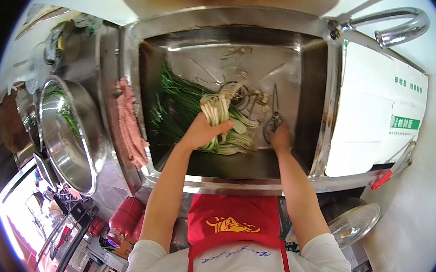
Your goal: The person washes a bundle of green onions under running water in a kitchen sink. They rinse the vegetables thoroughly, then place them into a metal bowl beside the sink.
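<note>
In the steel sink (221, 185), my left hand (202, 133) grips a bunch of scallions (217, 110) around their white stalks, with the pale roots pointing up and away from me. More scallions (184, 98) lie under and beside that hand, green leaves to the left and white ends to the right. My right hand (281, 137) holds a pair of scissors (275, 102) by the handles at the sink's right side. Its blades point away from me, apart from the bunch. Cut root ends (260, 97) lie near the drain (241, 96), which the bunch partly hides.
A pink cloth (130, 124) hangs over the left rim. Farther left, a steel bowl (87, 136) holds some green leaves. A white box (368, 110) with printing and a chrome faucet (400, 29) stand on the right. A red gas cylinder (126, 216) is at lower left.
</note>
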Available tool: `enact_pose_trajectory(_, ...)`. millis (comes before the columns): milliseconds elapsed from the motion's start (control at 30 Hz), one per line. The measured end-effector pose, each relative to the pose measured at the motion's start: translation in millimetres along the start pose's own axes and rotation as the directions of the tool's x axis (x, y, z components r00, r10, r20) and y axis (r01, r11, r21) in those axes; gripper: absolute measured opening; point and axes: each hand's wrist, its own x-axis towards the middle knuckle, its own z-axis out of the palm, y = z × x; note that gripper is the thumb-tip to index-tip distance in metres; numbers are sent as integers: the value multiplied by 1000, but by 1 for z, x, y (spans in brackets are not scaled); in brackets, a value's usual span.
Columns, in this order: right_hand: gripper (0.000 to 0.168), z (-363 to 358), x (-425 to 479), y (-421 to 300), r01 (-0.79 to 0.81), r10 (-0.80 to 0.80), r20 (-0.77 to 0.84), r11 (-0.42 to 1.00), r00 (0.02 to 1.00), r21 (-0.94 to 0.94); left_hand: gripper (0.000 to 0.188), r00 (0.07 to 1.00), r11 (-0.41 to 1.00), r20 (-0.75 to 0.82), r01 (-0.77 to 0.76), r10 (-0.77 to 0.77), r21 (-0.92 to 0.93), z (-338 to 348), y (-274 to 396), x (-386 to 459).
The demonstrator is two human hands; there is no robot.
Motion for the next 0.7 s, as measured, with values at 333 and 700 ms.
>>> enact_pose_trajectory(333, 18, -120, -129, -97, -387, -202, 407, 130, 891, 913, 38, 981, 978, -161, -76, 107, 192, -10, 70, -78)
enact_pose_trajectory(700, 30, -226, -221, -185, 182, -383, -50, 317, 923, 931, 43, 936, 822, 73, -339, 345, 457, 47, 115, -129)
